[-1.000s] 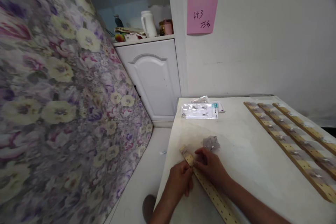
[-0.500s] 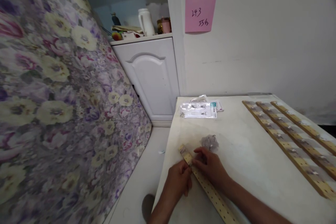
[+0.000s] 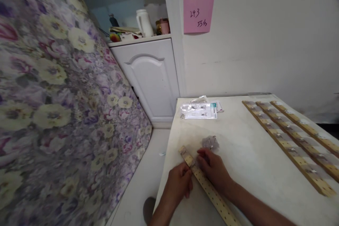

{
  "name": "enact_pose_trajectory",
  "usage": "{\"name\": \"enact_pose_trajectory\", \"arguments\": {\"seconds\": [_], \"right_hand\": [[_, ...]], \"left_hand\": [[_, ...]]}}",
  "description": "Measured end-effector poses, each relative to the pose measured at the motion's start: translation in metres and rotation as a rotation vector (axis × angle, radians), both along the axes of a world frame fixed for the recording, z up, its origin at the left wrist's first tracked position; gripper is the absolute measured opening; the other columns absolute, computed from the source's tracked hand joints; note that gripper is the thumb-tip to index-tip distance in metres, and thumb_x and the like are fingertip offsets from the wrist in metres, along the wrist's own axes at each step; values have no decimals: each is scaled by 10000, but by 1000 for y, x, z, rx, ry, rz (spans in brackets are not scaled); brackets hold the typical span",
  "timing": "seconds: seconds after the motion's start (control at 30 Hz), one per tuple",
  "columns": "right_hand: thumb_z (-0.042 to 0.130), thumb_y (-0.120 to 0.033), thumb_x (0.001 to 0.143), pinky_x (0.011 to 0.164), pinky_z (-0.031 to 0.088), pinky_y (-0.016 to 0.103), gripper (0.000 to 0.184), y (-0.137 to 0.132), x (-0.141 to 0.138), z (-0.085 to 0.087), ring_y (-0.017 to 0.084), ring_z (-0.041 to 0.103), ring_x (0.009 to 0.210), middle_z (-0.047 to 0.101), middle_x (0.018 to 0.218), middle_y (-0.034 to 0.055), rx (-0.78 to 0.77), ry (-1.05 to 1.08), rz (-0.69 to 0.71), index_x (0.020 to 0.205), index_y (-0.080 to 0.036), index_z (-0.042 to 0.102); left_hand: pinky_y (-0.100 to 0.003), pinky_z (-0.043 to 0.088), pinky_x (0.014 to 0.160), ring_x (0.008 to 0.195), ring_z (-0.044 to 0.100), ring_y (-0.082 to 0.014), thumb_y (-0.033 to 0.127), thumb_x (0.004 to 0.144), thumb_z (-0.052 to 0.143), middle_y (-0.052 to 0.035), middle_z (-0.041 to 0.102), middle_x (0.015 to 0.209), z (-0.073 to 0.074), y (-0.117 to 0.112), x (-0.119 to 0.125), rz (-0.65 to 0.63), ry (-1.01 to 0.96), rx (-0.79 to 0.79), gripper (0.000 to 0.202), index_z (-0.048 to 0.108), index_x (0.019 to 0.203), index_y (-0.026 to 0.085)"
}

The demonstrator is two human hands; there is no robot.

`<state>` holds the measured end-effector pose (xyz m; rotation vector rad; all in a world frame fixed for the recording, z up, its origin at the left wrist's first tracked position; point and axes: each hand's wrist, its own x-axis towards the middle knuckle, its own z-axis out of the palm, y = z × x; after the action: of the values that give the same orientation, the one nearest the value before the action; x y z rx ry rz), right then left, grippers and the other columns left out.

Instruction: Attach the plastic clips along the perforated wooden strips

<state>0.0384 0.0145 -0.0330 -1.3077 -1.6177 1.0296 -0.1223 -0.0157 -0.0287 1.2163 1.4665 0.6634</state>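
A narrow wooden strip (image 3: pixel 212 194) with rows of small holes lies slantwise on the table, a clear piece set near its far end. My left hand (image 3: pixel 179 180) is closed at the strip's left edge, thumb and forefinger pinching it. Over the strip's right side is my right hand (image 3: pixel 214 168), fingers bent in a loose pinch; anything small between the tips cannot be made out. Just beyond it sits a small heap of clear plastic pieces (image 3: pixel 210 142) with metal bits.
Several wooden strips (image 3: pixel 287 141) fitted with clear pieces and metal parts lie along the right of the white table (image 3: pixel 238 127). Clear packets (image 3: pixel 198 111) rest at the back. Floral curtain (image 3: pixel 79 95) hangs left; a white cabinet (image 3: pixel 150 77) stands behind.
My right hand's fingertips have drawn slightly right, away from the strip. My left hand stays at the strip's edge. The whole view has shifted slightly.
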Motion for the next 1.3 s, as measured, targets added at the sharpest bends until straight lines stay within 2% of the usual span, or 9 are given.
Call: {"name": "enact_pose_trajectory", "arguments": {"seconds": [0.33, 0.5, 0.63, 0.77, 0.93, 1.0, 1.1, 1.3], "right_hand": [[415, -268, 864, 629, 468, 285, 196, -3, 6, -4, 174, 610, 680, 661, 795, 40, 100, -79, -40, 928, -187, 581], [432, -309, 858, 616, 444, 287, 185, -8, 18, 5, 163, 559, 640, 632, 808, 27, 176, -149, -85, 927, -202, 566], [471, -323, 840, 575, 414, 263, 138, -34, 39, 13, 153, 534, 607, 600, 708, -4, 82, -211, -22, 851, -213, 553], [526, -354, 805, 525, 375, 239, 131, -77, 61, 9, 141, 519, 584, 581, 671, -21, -56, -307, 30, 791, -224, 535], [614, -397, 724, 582, 413, 255, 255, -119, 69, 6, 162, 571, 630, 602, 727, -21, -103, -480, 20, 917, -254, 526], [640, -390, 687, 605, 430, 263, 298, -127, 66, 8, 180, 599, 692, 617, 828, -4, -84, -527, 24, 936, -267, 532], [614, -348, 695, 638, 441, 281, 241, -130, 60, 9, 193, 618, 751, 599, 938, 14, -28, -576, 43, 907, -265, 537], [526, -269, 728, 614, 430, 287, 117, -128, 55, 5, 188, 610, 702, 589, 888, 29, 39, -689, 29, 840, -238, 510]], "left_hand": [[-166, 276, 321, 308, 465, -73, 282, 780, 426, 55, 561, 463, 11, -4, 1, -27, 39, -15, 128, 467, 695, 195], [-170, 285, 324, 319, 479, -79, 269, 771, 425, 48, 573, 473, 10, -5, -1, -34, 38, 13, 118, 475, 695, 194], [-172, 286, 329, 331, 492, -85, 251, 757, 424, 44, 583, 483, 9, -8, -4, -43, 59, 15, 103, 481, 694, 193], [-179, 308, 350, 343, 498, -87, 237, 747, 425, 43, 584, 488, 6, -12, -7, -54, 88, 51, 101, 474, 670, 194], [-178, 305, 361, 348, 494, -81, 255, 755, 441, 44, 585, 498, 2, -14, -10, -61, 100, 67, 116, 473, 662, 193], [-178, 296, 358, 344, 490, -80, 258, 754, 452, 45, 581, 496, 2, -13, -10, -59, 104, 71, 114, 474, 662, 194], [-179, 290, 355, 340, 488, -81, 265, 758, 457, 44, 578, 493, 1, -12, -10, -61, 112, 76, 121, 477, 663, 194], [-179, 307, 358, 355, 510, -88, 222, 749, 436, 34, 589, 500, 2, -12, -10, -69, 120, 95, 107, 474, 654, 193]]}}
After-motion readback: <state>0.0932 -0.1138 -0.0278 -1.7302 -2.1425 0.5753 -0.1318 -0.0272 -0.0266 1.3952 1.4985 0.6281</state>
